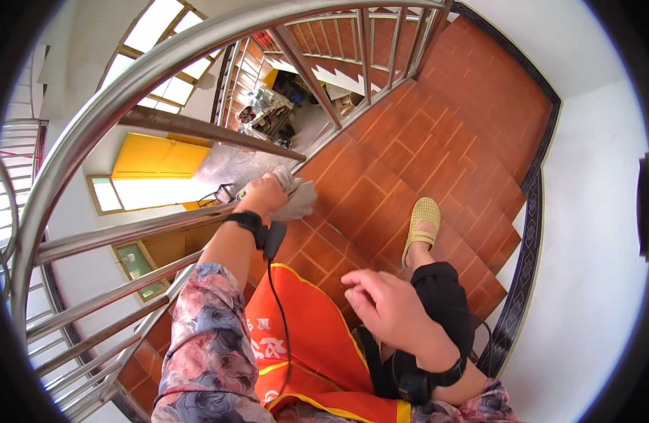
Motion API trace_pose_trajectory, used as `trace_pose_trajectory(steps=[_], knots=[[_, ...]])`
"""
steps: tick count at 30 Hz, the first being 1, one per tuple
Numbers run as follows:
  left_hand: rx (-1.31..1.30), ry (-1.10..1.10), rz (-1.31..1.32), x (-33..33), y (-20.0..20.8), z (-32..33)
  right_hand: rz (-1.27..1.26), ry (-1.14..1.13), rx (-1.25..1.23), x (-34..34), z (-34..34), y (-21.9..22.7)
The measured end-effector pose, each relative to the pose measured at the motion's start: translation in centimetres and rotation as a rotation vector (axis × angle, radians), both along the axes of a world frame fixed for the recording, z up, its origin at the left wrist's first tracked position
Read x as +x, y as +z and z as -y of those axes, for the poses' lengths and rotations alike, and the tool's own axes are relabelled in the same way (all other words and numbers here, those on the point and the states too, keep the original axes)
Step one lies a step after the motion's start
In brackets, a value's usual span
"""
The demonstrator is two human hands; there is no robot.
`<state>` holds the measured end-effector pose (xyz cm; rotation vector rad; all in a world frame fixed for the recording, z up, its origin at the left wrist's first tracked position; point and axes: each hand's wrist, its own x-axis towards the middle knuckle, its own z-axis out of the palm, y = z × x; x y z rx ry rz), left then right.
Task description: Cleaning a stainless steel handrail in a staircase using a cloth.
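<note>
My left hand (263, 192) grips a crumpled grey cloth (296, 197) and presses it against a steel bar of the stair railing (138, 229), just at the edge of the red-tiled steps. My right hand (388, 307) hangs free above my knee with the fingers loosely curled and nothing in it. Both wrists carry black bands, and a black cable runs down from the left one. I wear a floral sleeve and an orange apron (303, 345).
Red tiled stairs (437, 134) curve down ahead, bordered by a dark patterned skirting and a white wall (592, 233) on the right. My foot in a yellow sandal (421, 222) rests on a step. Beyond the railing lie a lower floor with clutter, a yellow door and windows.
</note>
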<state>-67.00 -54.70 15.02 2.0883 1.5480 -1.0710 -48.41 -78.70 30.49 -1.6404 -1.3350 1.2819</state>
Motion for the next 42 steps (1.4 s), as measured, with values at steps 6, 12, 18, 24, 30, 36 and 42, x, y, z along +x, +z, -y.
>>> trace_pose_trajectory(steps=[6,12,18,24,30,36,42], knots=[[0.514,-0.828,-0.446,-3.0,-2.0,6.5,0.02,0.027,-0.006,-1.1,-0.2,-0.7],[0.354,-0.466,0.266,2.8,2.8,5.4,0.067,0.039,0.04,-0.7,0.3,0.0],[0.943,-0.753,0.109,8.6,-5.5,1.3,0.007,0.128,0.052,1.8,0.6,1.3],[0.341,-0.206,-0.071,13.2,-11.9,-3.7,0.026,-0.077,-0.054,5.8,0.8,0.9],[-0.071,0.023,0.256,14.1,-10.9,-9.0,-0.021,-0.116,-0.084,7.1,0.2,1.1],[-0.015,-0.135,0.08,12.4,-11.7,-7.5,-0.05,-0.136,-0.074,5.9,0.1,1.4],[0.391,-0.776,-0.269,9.3,-10.8,0.4,-0.043,-0.168,-0.112,3.9,-0.4,0.4]])
